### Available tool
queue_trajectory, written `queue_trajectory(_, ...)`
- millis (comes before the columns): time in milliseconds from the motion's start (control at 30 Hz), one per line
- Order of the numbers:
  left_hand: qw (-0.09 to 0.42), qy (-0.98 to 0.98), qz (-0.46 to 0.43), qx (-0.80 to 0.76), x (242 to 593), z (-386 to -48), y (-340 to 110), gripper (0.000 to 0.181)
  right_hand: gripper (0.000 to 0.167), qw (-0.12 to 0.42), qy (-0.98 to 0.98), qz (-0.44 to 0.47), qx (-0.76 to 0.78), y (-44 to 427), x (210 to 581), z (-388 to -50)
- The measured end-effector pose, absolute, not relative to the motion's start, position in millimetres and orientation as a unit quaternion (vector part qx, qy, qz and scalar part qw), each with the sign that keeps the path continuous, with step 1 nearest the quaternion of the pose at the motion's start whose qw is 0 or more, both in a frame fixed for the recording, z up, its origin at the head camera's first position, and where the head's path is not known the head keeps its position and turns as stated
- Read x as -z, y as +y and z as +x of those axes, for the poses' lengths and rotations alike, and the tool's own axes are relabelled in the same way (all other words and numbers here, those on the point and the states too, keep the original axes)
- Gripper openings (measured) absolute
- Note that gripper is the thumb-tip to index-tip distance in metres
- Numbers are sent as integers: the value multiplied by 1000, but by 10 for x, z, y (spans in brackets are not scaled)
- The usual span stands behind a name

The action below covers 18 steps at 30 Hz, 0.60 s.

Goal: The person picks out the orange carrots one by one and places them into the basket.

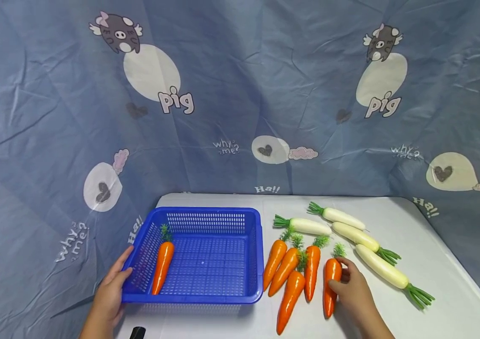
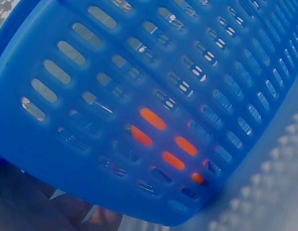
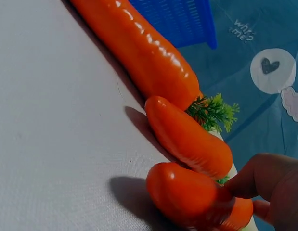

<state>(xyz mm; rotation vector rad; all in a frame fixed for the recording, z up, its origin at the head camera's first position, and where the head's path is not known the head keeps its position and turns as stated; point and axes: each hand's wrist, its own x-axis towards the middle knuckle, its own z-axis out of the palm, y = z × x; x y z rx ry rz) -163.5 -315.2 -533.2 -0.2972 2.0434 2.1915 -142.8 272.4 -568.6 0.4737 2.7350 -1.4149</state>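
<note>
With right hand (image 1: 355, 288) pinches glossy orange carrot (image 1: 332, 272) with leafy green top; with left hand (image 1: 110, 287) grips blue rectangular perforated plastic basket (image 1: 189, 299) at left rim.

A black object (image 1: 137, 333) is poking into the head view's bottom edge, the rest getting cut off, so I'm not making out what it is. The blue basket (image 1: 202, 299) is hiding some of the left hand (image 1: 110, 292), which is showing only as a dim, cropped blur in the left wrist view. Through the slots there, the basket carrot (image 2: 174, 160) is appearing only in orange bits. The right hand (image 1: 354, 287) is covering part of the pinched carrot (image 1: 332, 270), while a nearer carrot (image 3: 139, 53) is running off the right wrist view's top edge.
</note>
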Motion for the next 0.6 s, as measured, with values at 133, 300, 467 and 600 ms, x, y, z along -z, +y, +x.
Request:
queue_trajectory(133,60,677,-89,-728,5348,-1633,-3159,56,74,20,874,157,459,2732,5675,-1436)
queue_trajectory(300,55,676,-78,-731,5357,-1625,-3169,56,75,36,859,175,479,2729,5651,-1455)
queue_trajectory(467,48,666,-60,-742,5364,-1622,-3169,56,80,43,848,196,491,2739,5653,-1455)
queue_trajectory(600,49,666,-60,-742,5365,-1622,-3162,56,83,42,828,205,520,2758,5670,-1452)
